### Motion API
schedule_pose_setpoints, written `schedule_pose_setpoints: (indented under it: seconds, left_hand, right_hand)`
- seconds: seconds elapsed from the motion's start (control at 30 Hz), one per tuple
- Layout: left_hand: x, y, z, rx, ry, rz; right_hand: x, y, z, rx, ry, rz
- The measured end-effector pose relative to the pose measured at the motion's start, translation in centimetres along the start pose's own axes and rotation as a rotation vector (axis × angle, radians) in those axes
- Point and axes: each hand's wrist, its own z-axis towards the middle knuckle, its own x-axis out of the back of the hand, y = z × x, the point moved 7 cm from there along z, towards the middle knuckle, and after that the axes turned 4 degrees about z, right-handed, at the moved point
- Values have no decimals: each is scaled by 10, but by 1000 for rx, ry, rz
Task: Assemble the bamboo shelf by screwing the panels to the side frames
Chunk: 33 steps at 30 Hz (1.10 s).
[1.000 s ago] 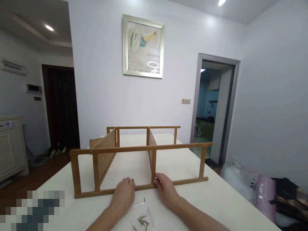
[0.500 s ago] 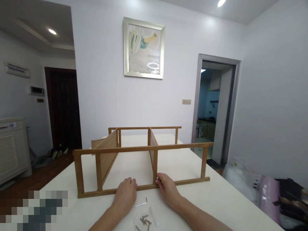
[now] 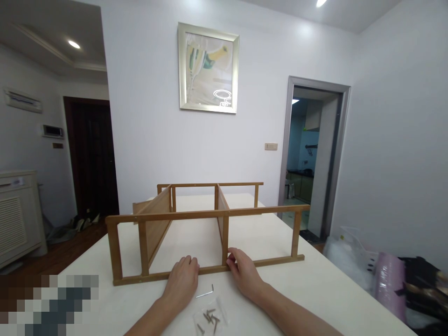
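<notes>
A bamboo rack frame lies on its side on the white table, with two panels running back between its front and rear rails. My left hand rests on the table with its fingers curled against the frame's lower front rail. My right hand is closed on the same rail at the foot of the middle upright. A small hex key lies on the table between my wrists. Just in front of it sits a clear plastic bag of screws.
White, pink and black bags are piled off the table's right edge. An open doorway is in the back wall on the right, and a framed picture hangs above the table. A white cabinet stands at the far left.
The view has shifted slightly. My right hand has edged up onto the foot of the middle upright. The frame and left hand have barely moved.
</notes>
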Motion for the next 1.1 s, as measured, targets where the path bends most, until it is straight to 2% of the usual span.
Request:
schedule_pose_setpoints:
  seconds: [0.07,0.13,0.27,0.37,0.57,0.73,0.83,0.97,1.1]
  left_hand:
    - [0,0,0,-3,2,-3]
    - [-1,0,0,-6,5,-9]
    - [-3,-1,0,-1,21,-5]
    - [-4,-2,0,-3,39,6]
    - [0,-3,-1,-22,116,-19]
    - [19,4,-5,-74,259,-95]
    - [31,11,-11,-132,333,-153]
    - [36,18,-19,-209,344,-220]
    - [34,23,-21,-236,281,-293]
  right_hand:
    - [9,-9,-2,-3,71,-21]
    - [11,-26,-6,53,54,-57]
    - [-10,-60,-18,259,-259,-63]
    - [-23,-67,-25,301,-437,-46]
    - [-25,-57,-22,182,-511,-97]
    - [-22,-61,-25,184,-511,-210]
    - [-18,-57,-26,145,-510,-172]
    - [3,-40,-22,-26,-440,-35]
    - [27,-32,-34,-192,-409,-111]
